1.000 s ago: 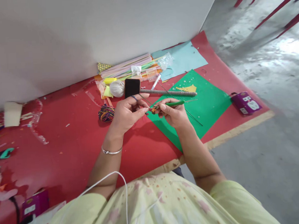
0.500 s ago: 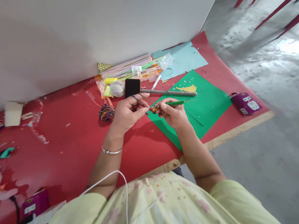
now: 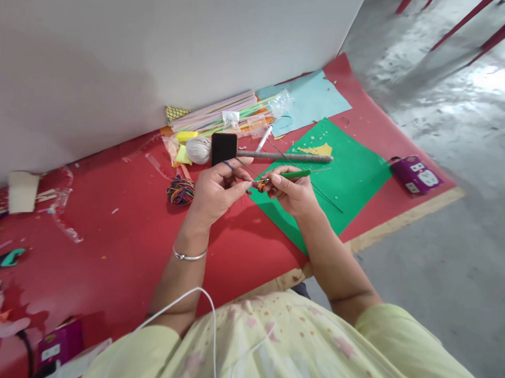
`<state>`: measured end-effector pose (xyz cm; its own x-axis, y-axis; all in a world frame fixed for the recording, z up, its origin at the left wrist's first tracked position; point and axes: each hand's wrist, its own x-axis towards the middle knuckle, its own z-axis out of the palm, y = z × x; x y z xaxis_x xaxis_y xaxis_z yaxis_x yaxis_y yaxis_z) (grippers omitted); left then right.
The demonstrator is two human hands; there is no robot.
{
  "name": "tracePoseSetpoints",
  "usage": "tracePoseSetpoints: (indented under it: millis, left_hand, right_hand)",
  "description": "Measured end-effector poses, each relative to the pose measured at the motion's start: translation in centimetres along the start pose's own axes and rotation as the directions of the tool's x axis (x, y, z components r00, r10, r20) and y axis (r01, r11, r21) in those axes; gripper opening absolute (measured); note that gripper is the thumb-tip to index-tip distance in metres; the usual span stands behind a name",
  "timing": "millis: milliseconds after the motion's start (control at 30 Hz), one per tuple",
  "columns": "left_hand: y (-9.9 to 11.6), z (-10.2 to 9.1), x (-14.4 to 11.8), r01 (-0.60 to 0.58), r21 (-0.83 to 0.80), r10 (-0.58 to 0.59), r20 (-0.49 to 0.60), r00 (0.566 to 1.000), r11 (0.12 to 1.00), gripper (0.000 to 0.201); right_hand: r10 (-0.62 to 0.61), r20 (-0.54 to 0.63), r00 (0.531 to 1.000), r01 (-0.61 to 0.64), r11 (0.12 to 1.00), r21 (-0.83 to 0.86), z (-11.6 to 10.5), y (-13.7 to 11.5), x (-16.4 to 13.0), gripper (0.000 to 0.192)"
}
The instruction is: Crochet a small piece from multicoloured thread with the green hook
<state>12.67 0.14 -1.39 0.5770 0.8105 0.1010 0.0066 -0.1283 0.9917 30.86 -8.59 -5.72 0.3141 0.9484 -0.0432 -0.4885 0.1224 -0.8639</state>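
Basically pinching small orange piece (image 3: 258, 184) with left hand (image 3: 215, 192) to steady it; right hand (image 3: 292, 193) gripping green-handled tool (image 3: 295, 174) pen-style for control.

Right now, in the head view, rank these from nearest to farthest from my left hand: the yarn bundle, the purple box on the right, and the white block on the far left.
1. Yarn bundle, just left of the left hand.
2. Purple box, far right, past the green sheet.
3. White block, far left by the wall; only slightly farther than the box.
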Motion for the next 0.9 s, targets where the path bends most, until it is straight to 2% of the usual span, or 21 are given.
tracePoseSetpoints:
  millis: [267, 500, 767, 900]
  left_hand:
    - [0.0, 0.1, 0.1, 0.01, -0.038, -0.009, 0.003, 1.0, 0.999, 0.043]
    - [-0.2, 0.1, 0.1, 0.006, -0.028, -0.006, -0.011, 1.0, 1.0, 0.043]
    - [-0.1, 0.3, 0.3, 0.017, -0.035, -0.018, -0.04, 0.999, 0.999, 0.042]
    - [0.0, 0.3, 0.4, 0.026, -0.03, -0.028, -0.06, 0.998, 0.999, 0.042]
  right_hand:
    - [-0.022, 0.004, 1.0, 0.022, 0.998, -0.053, 0.2, -0.2, 0.0, 0.032]
    - [-0.117, 0.003, 0.993, 0.117, 0.99, -0.078, 0.1, 0.3, 0.0, 0.023]
    - [-0.266, 0.02, 0.964, 0.259, 0.917, -0.302, 0.6, 0.1, -0.8, 0.014]
    - [-0.314, 0.032, 0.949, 0.309, 0.9, -0.309, 0.8, 0.0, -1.1, 0.01]
